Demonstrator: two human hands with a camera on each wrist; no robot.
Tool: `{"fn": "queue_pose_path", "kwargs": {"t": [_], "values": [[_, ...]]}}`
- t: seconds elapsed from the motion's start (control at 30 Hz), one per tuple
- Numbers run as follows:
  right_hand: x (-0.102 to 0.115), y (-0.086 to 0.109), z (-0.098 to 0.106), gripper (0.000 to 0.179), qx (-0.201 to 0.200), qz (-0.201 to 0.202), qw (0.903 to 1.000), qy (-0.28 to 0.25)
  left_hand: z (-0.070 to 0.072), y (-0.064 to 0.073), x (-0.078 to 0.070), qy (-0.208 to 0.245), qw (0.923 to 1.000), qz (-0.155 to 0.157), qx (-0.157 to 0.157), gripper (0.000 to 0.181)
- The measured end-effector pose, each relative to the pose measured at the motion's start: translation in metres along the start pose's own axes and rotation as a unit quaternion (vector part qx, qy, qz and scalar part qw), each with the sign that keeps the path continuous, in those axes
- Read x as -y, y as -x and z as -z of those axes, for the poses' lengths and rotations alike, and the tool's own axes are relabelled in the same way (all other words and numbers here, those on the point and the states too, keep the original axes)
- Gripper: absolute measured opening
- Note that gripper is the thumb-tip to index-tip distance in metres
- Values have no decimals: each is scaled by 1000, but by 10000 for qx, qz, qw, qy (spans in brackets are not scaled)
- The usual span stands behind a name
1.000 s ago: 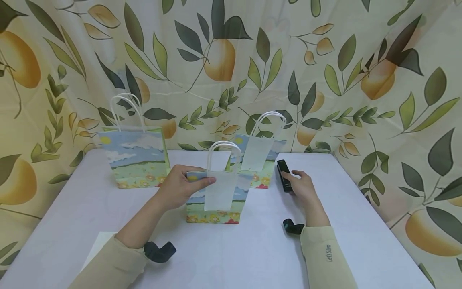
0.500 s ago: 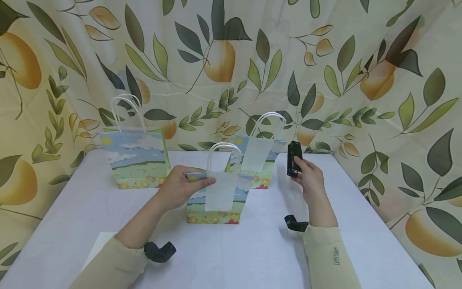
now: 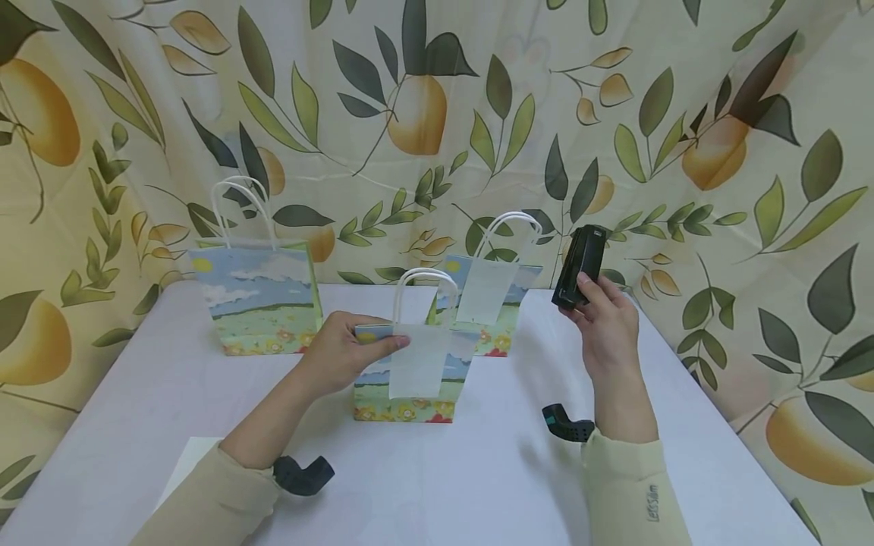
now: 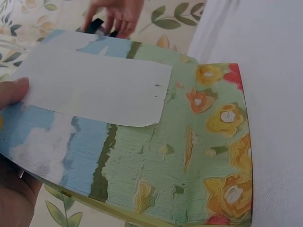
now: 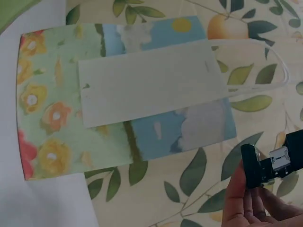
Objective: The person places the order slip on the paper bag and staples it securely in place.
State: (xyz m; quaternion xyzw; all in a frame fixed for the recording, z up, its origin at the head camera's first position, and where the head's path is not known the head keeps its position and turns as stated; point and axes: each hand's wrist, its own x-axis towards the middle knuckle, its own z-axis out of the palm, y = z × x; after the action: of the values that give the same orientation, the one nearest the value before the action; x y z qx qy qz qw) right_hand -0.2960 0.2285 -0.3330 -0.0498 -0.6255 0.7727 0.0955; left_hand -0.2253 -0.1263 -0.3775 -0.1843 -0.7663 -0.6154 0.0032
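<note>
My left hand (image 3: 339, 355) pinches the top left edge of the front paper gift bag (image 3: 410, 412), which stands upright. Its thumb lies on the edge of a white paper card (image 3: 418, 364) against the bag's face; small marks show near the card's lower end in the left wrist view. Raised above the table's right side, my right hand (image 3: 610, 326) grips a black stapler (image 3: 582, 262), whose metal part (image 5: 280, 158) shows in the right wrist view. Behind the front bag is a second bag (image 3: 496, 341) bearing a similar card (image 5: 151, 85).
A third gift bag (image 3: 259, 303), with white rope handles, stands at the back left of the white table (image 3: 492, 478). White paper (image 3: 186, 459) lies partly under the left forearm. A fruit-patterned curtain (image 3: 423, 189) hangs behind the table.
The stapler has been picked up off the table by my right hand, rising and moving right, and is now tilted. My left hand and the bags have kept their places.
</note>
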Motion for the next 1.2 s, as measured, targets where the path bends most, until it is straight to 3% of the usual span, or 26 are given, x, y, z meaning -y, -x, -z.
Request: {"fn": "queue_pose_path", "kwargs": {"t": [0.33,0.57,0.83,1.2], "values": [[15,24,-16,50,1092,789,9905,-275,0,0,0,-34,9999,131,-90,11],[19,41,-31,50,1729,1009,9793,293,0,0,1,-73,9998,137,-159,10],[18,57,-45,61,2234,1207,9655,578,-1,1,1,1,9999,36,-99,10],[17,75,-52,76,2632,1984,9409,780,-5,-1,-2,-25,10000,-42,-65,12]]}}
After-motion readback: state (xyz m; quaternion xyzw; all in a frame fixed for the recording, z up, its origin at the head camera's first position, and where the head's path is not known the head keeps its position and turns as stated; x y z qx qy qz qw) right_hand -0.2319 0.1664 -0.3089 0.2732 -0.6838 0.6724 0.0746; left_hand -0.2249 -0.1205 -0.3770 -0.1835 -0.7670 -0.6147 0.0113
